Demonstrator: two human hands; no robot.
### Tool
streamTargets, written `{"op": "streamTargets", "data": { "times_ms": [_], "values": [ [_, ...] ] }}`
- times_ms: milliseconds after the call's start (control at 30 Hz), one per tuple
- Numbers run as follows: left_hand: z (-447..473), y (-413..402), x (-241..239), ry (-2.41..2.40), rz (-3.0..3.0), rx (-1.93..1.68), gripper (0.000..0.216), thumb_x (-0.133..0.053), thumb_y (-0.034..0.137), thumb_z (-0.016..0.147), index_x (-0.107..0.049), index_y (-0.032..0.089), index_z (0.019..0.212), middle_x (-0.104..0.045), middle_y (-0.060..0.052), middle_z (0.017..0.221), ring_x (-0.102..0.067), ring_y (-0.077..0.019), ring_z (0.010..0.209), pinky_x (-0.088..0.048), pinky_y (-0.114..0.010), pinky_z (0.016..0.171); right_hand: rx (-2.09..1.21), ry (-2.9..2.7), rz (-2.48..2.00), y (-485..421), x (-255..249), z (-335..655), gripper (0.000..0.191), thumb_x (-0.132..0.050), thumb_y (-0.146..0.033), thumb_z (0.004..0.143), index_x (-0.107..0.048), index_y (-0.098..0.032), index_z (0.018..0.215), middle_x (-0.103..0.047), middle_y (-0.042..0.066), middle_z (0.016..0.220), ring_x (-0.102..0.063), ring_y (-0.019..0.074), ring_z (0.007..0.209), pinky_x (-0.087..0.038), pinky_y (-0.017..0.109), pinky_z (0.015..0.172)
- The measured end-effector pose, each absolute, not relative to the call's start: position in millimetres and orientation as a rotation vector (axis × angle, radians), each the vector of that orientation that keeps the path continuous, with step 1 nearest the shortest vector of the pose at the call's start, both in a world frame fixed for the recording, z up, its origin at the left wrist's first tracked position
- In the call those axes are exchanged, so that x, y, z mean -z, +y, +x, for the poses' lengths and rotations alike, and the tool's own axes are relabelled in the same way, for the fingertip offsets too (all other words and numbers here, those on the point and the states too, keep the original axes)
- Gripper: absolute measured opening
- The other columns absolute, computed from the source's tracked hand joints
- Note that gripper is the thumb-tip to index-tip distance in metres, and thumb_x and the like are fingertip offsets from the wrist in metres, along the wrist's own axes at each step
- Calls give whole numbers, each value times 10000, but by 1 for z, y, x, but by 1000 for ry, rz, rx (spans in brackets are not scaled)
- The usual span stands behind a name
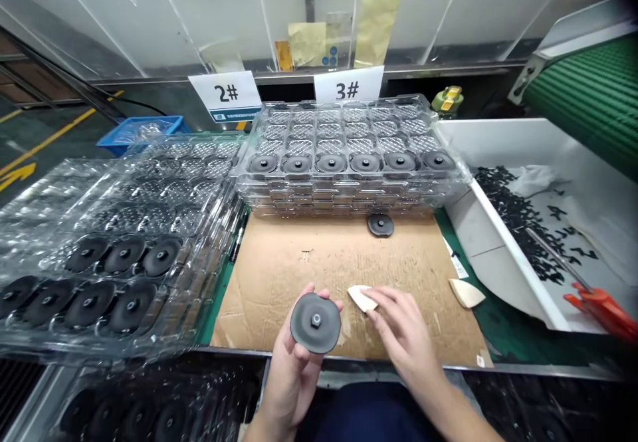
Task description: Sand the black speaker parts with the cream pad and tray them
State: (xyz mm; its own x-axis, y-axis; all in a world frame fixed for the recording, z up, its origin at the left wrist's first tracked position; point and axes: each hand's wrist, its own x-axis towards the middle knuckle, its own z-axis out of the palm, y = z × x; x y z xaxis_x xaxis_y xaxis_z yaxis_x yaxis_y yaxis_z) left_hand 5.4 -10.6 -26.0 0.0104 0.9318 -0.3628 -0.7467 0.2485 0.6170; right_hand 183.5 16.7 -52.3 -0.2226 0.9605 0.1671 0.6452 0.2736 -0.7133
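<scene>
My left hand grips a black rubber disc by its edges, its face with a small metal nut turned up toward me. To the right, my right hand has its thumb and fingertips closed on a cream-coloured, wedge-shaped pad at the cardboard. Both hands are above the near part of the cardboard sheet. Another black disc lies on the cardboard near the stacked trays. A second cream wedge rests at the cardboard's right edge.
Clear plastic trays stand stacked behind the cardboard, their front row holding discs. More trays with discs are on the left. At right, a white bin contains small black parts; a red-handled screwdriver lies over its edge. A green roll overhangs it.
</scene>
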Motion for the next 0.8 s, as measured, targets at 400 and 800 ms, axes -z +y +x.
{"op": "streamTargets", "data": {
  "times_ms": [400, 800],
  "values": [
    [-1, -19, 26, 662, 243, -1324, 614, -756, 374, 619, -520, 306, 1182, -541, -73, 1269, -522, -278, 1137, -424, -356, 947, -503, -2203, -1475, 35, 83, 189, 359, -467, -230, 870, -543, -194, 1219, -492, 124, 1157, -443, 278, 960, -429, 455, 836],
    [-5, -21, 14, 686, 224, -1272, 641, -775, 366, 590, -529, 326, 1180, -544, -47, 1275, -506, -277, 1158, -381, -347, 991, -549, -2062, -1445, 62, 86, 200, 291, -396, -268, 906, -542, -177, 1141, -620, 95, 987, -575, 237, 889, -473, 390, 749]
  ]
}}
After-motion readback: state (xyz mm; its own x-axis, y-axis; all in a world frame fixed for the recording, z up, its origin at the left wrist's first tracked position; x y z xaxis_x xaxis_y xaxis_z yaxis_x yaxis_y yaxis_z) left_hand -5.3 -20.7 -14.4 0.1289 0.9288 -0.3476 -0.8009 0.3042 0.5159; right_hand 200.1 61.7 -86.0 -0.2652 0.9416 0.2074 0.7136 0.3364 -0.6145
